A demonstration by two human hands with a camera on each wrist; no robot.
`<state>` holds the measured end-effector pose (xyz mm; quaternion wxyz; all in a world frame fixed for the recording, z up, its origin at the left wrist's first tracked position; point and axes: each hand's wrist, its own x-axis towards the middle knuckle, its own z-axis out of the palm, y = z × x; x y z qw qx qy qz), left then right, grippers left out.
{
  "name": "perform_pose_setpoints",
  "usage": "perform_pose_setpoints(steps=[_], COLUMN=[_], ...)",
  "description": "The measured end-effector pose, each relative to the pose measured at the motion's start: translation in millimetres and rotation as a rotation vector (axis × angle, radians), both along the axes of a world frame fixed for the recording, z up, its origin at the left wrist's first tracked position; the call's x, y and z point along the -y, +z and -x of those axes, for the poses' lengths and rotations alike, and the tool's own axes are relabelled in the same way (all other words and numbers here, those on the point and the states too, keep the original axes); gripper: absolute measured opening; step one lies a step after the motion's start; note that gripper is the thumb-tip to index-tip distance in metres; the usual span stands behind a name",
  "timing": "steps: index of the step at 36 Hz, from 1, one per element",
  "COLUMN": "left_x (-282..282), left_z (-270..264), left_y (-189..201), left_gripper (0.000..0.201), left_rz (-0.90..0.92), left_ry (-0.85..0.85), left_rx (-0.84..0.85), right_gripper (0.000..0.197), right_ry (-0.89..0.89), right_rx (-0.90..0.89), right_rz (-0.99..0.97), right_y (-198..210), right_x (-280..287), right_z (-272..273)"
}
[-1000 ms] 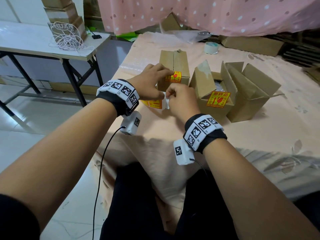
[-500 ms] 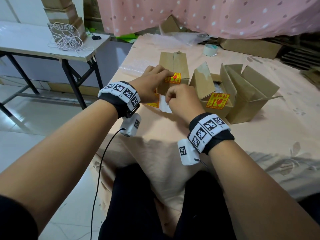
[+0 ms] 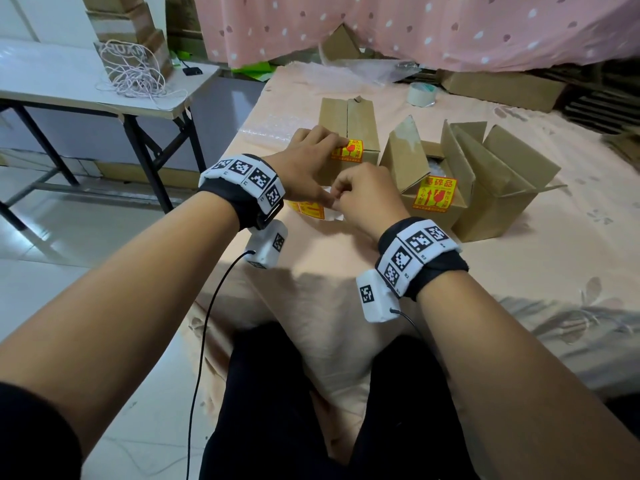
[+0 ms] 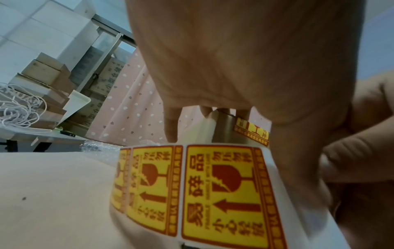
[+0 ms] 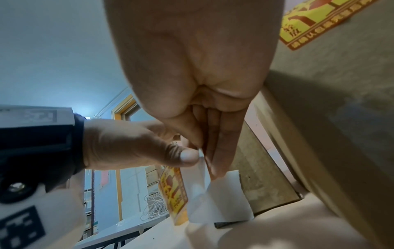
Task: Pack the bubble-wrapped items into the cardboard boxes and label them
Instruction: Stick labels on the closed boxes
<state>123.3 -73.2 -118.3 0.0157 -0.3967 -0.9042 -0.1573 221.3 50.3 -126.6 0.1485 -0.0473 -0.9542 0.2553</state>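
Head view: both hands meet at a label strip [image 3: 310, 209] on the bed, just in front of the closed box [image 3: 348, 133]; left wrist view: left hand [image 4: 245, 67] thumb pins the strip, fingers extended; right wrist view: right hand [image 5: 192, 75] pinches its white backing [image 5: 221, 198], strip running leftward.

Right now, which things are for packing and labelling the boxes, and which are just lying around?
For the job:
- label strip, pinched by left hand and right hand
- closed labelled box
- open labelled box
- open unlabelled box
- tape roll

Lying about:
- white cord
- side table
- pink curtain
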Motion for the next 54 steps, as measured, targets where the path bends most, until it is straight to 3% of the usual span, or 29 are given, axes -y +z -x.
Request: perform_pose_setpoints(steps=[7, 22, 31, 41, 48, 54], left_x=[-1, -4, -4, -4, -15, -26], left_z=[0, 1, 2, 6, 7, 12], left_y=[-3, -9, -2, 8, 12, 14], left_gripper=[0.108, 0.105, 0.107, 0.09, 0.04, 0.028], left_rz=[0.015, 0.069, 0.172, 0.107, 0.097, 0.084], left_ry=[0.003, 0.032, 0.004, -0.028, -0.004, -0.024], left_rx=[-0.047, -0.174, -0.268, -0.284, -0.382, -0.45], right_gripper=[0.011, 0.029, 0.034, 0.033, 0.025, 0.007], right_ry=[0.03, 0.002, -0.074, -0.094, -0.05, 0.009], right_rx=[-0.011, -0.025, -0.246, -0.293, -0.278, -0.213], right_rz=[-0.025, -0.021, 0.172, 0.305, 0.311, 0.297], right_y=[7, 25, 54, 93, 107, 117], right_x=[2, 2, -8, -34, -38, -33], right_z=[-7, -10, -9, 9, 8, 2])
